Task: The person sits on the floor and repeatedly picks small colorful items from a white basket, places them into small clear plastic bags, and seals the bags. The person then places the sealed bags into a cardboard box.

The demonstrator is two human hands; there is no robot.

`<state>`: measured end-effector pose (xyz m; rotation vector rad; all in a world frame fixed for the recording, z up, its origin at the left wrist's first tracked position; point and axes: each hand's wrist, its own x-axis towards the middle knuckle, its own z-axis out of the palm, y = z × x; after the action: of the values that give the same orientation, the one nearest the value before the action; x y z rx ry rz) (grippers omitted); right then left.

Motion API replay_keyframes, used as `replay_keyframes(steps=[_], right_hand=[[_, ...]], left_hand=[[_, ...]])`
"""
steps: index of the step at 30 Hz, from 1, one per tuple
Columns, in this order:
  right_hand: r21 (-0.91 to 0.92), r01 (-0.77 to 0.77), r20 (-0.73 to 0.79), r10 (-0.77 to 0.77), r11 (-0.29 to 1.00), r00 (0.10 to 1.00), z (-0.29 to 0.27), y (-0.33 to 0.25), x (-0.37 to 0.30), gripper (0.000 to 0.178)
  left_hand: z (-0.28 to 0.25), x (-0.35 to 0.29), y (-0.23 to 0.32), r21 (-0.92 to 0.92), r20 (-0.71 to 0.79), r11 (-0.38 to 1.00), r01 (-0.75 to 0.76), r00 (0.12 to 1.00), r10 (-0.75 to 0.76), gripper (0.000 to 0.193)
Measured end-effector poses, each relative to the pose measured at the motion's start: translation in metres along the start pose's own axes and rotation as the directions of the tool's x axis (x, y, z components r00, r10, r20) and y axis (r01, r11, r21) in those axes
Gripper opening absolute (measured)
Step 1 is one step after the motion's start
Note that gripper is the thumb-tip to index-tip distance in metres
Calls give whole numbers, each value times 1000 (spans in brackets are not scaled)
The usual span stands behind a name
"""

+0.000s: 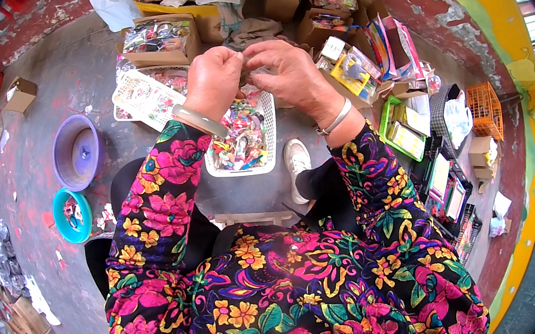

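Observation:
Both my hands are raised close together above a white plastic basket [241, 170]. My left hand [212, 81] is closed in a pinch, thumb and forefinger pressed together. Beside it, my right hand [293, 82] has its fingers curled, with the tips pointing toward the left hand's fingertips. Whatever sits between the fingers is too small and hidden to make out. Below them, many small, brightly coloured pieces [246, 136] lie in the basket. Just left of my left wrist, a white perforated basket or lid [145, 96] lies tilted.
On the floor to the left stand a purple basin [78, 152] and a teal bowl [72, 216]. Beyond my hands is a cardboard box [160, 40] of packaged items. To the right are a green basket [404, 128], an orange crate [485, 113] and black trays [446, 191].

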<state>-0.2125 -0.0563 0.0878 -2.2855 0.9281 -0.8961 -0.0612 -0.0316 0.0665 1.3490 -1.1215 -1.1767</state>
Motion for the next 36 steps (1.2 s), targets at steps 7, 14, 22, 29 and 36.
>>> replay_keyframes(steps=[7, 14, 22, 29, 36], right_hand=[[39, 63, -40, -61, 997, 997, 4, 4, 0, 11], [444, -226, -107, 302, 867, 947, 9, 1, -2, 10], [490, -229, -254, 389, 841, 886, 8, -7, 2, 15], [626, -428, 110, 470, 652, 876, -16, -8, 3, 13], [568, -419, 141, 418, 709, 897, -22, -4, 3, 13]], left_hand=[[-2, -2, 6, -61, 70, 998, 35, 997, -31, 18], [-3, -1, 9, -355, 138, 927, 117, 988, -72, 14], [-7, -4, 15, -491, 238, 857, 152, 971, -36, 12], [-8, -7, 16, -470, 179, 870, 151, 981, -74, 12], [-6, -7, 15, -396, 162, 915, 84, 987, -21, 12]])
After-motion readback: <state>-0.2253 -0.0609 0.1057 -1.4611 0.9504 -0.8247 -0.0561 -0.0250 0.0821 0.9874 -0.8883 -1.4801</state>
